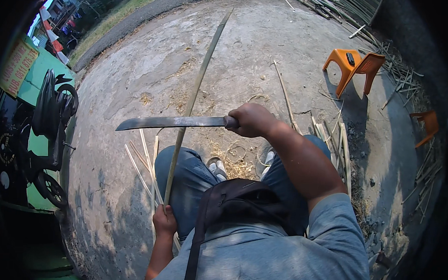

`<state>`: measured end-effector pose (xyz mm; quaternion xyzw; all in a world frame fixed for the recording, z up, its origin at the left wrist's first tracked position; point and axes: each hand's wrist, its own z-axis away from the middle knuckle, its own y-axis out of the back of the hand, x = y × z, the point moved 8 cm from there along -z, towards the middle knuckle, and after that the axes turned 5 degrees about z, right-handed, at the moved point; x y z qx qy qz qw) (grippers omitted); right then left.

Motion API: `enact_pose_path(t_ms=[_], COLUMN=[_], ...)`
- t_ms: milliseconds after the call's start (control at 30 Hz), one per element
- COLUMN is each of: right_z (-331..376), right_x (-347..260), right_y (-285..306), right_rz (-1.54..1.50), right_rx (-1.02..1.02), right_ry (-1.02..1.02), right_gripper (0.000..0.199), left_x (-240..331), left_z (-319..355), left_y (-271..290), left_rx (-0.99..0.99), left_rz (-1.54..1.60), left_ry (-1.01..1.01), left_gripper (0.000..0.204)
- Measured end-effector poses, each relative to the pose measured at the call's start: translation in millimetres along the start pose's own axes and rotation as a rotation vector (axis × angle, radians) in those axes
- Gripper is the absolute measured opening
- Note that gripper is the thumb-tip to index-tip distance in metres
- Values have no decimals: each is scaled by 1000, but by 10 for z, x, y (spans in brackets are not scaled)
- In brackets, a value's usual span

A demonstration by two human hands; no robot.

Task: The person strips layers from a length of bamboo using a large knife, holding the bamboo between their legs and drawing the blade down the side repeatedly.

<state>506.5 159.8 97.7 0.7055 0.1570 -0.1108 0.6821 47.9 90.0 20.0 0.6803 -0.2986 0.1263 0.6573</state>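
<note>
My right hand [253, 120] is closed around the handle of a machete [170, 122], whose long blade points left across the front of my knees. The blade crosses over a long bamboo strip [202, 72]; whether it touches the strip I cannot tell. Down by my left thigh, my left hand [165, 221] grips the lower end of that strip, which slants up and away from me. Several thin pale split strips [143, 159] lean beside my left leg. More bamboo pieces [343, 154] stand by my right knee.
Shavings [238, 168] lie on the concrete between my feet. An orange plastic chair [352, 68] with a small black object on it stands at the far right, near loose bamboo strips [408, 82]. A dark motorcycle [51, 129] is parked at the left by a green wall.
</note>
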Motion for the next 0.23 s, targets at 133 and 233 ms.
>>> enact_pose_path(t_ms=[133, 233], right_z=[6, 8], right_x=[-239, -371], right_y=[-87, -103], right_rz=[55, 106], right_rx=[-4, -28], right_ry=[111, 148], right_gripper=[16, 14], left_x=[-25, -43], left_z=[-9, 3], left_y=[-13, -1], left_rx=[5, -1], left_rz=[-11, -42], left_ry=[-6, 3], left_gripper=[71, 71])
